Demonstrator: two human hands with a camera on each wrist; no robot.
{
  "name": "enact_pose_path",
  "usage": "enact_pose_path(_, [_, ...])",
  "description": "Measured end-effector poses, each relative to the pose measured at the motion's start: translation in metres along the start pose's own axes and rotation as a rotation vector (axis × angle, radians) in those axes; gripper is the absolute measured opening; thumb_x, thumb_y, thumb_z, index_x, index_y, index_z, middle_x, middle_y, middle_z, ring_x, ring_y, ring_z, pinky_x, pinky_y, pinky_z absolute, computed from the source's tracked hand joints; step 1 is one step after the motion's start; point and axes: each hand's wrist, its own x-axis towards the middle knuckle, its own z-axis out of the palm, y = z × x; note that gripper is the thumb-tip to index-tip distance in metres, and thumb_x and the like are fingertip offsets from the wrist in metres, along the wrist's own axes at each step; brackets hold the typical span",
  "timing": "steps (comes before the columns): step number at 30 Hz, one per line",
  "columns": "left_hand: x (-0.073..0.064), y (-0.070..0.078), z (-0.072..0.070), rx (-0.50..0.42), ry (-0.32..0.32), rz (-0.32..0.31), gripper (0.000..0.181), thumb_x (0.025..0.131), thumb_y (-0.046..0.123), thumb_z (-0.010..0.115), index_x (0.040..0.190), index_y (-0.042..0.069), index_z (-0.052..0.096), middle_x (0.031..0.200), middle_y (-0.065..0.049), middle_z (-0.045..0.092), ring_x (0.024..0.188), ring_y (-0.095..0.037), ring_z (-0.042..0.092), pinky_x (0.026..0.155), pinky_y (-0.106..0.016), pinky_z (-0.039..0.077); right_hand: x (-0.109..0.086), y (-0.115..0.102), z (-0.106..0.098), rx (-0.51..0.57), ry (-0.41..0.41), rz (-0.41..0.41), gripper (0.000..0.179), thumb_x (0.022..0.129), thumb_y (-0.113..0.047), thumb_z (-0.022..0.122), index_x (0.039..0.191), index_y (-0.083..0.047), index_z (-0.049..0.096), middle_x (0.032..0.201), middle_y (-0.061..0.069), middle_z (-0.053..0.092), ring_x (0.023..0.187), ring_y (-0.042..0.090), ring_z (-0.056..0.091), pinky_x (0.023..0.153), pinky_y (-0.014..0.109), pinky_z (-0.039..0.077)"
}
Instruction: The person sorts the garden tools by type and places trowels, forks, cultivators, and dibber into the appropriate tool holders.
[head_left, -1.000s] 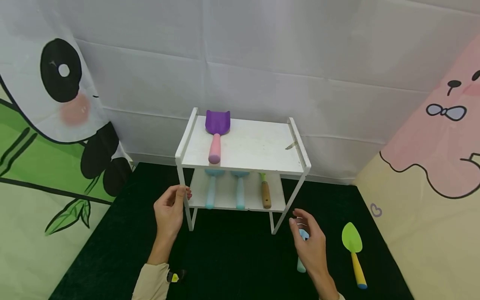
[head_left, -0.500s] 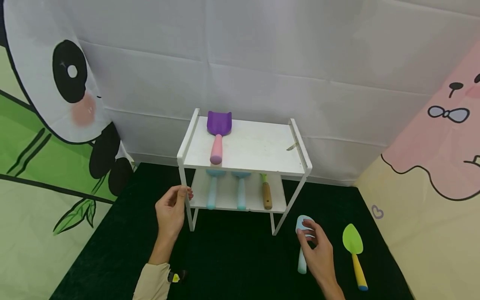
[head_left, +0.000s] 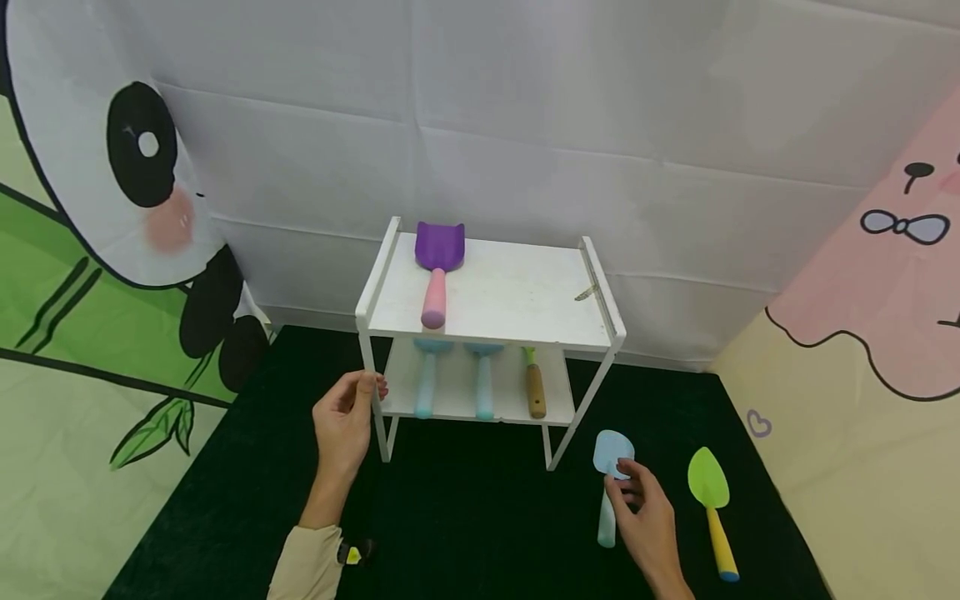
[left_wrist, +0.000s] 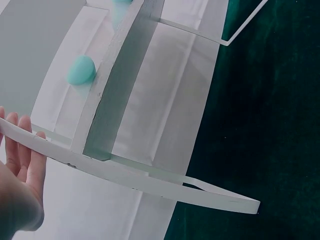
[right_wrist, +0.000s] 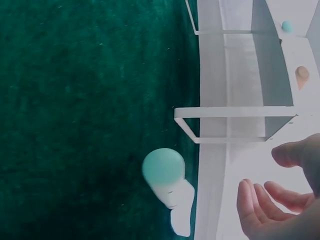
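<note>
My left hand (head_left: 341, 427) grips the front left leg of a small white two-tier shelf (head_left: 510, 287). In the left wrist view its fingers (left_wrist: 36, 167) lie around that white post. A light blue toy shovel (head_left: 612, 451) with a pale mint handle lies on the dark green cloth, right of the shelf. Over this shovel hovers my right hand (head_left: 648, 521), covering part of its blade and handle. The right wrist view has the thumb and bent fingers apart with nothing between them, and the shovel's handle end (right_wrist: 164, 167) off to the left.
A purple shovel (head_left: 439, 247) with a pink handle rests on the top tier. Two light blue tools (head_left: 425, 387) and a wooden-handled tool (head_left: 535, 393) lie on the lower tier. A lime trowel (head_left: 708, 479) with a yellow handle lies at the right. Printed cloth walls surround the area.
My right hand has moved right and down from beside the shelf's right leg, exposing more of the light blue shovel. The left hand keeps its grip on the shelf leg.
</note>
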Motion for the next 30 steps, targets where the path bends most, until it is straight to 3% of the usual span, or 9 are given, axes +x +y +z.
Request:
enact_pose_path(5, [0.0, 0.002, 0.0, 0.0, 0.001, -0.003, 0.023, 0.107, 0.013, 0.057, 0.102, -0.005, 0.071, 0.095, -0.005, 0.073, 0.084, -0.01, 0.069, 0.084, -0.019, 0.055, -0.001, 0.008, -0.001, -0.032, -0.024, 0.046, 0.042, 0.105, -0.021, 0.062, 0.14, -0.001, 0.051, 0.132, 0.02, 0.059, 0.109, 0.026, 0.064, 0.09, 0.031, 0.054])
enact_pose_path(10, [-0.001, 0.004, 0.0, -0.001, 0.002, -0.011, 0.022, 0.107, 0.01, 0.056, 0.104, -0.006, 0.071, 0.099, -0.019, 0.072, 0.084, -0.008, 0.069, 0.084, -0.018, 0.054, -0.002, 0.018, 0.0, -0.071, -0.049, 0.082, 0.044, 0.104, -0.02, 0.063, 0.139, 0.003, 0.051, 0.129, 0.023, 0.059, 0.106, 0.029, 0.065, 0.087, 0.039, 0.055])
enact_pose_path(14, [-0.001, 0.005, 0.0, -0.007, -0.001, -0.015, 0.022, 0.107, 0.009, 0.056, 0.104, -0.006, 0.071, 0.1, -0.023, 0.071, 0.083, -0.007, 0.069, 0.084, -0.017, 0.055, -0.002, 0.024, 0.001, -0.092, -0.074, 0.109, 0.046, 0.103, -0.02, 0.063, 0.138, 0.006, 0.05, 0.128, 0.027, 0.058, 0.105, 0.032, 0.065, 0.085, 0.041, 0.056])
enact_pose_path(22, [-0.001, 0.002, 0.0, -0.022, -0.003, -0.011, 0.024, 0.107, 0.011, 0.056, 0.101, -0.006, 0.071, 0.096, -0.02, 0.071, 0.083, -0.009, 0.07, 0.083, -0.019, 0.056, 0.0, 0.035, 0.005, -0.106, -0.107, 0.165, 0.048, 0.1, -0.019, 0.065, 0.136, 0.008, 0.05, 0.123, 0.027, 0.059, 0.1, 0.03, 0.065, 0.083, 0.044, 0.056])
enact_pose_path(30, [-0.001, 0.002, 0.001, -0.024, -0.001, 0.002, 0.023, 0.107, 0.01, 0.056, 0.1, -0.006, 0.071, 0.094, -0.014, 0.072, 0.083, -0.009, 0.07, 0.083, -0.018, 0.056, 0.002, 0.044, 0.009, -0.129, -0.143, 0.17, 0.05, 0.099, -0.02, 0.066, 0.135, 0.011, 0.05, 0.118, 0.025, 0.062, 0.098, 0.03, 0.065, 0.084, 0.046, 0.056])
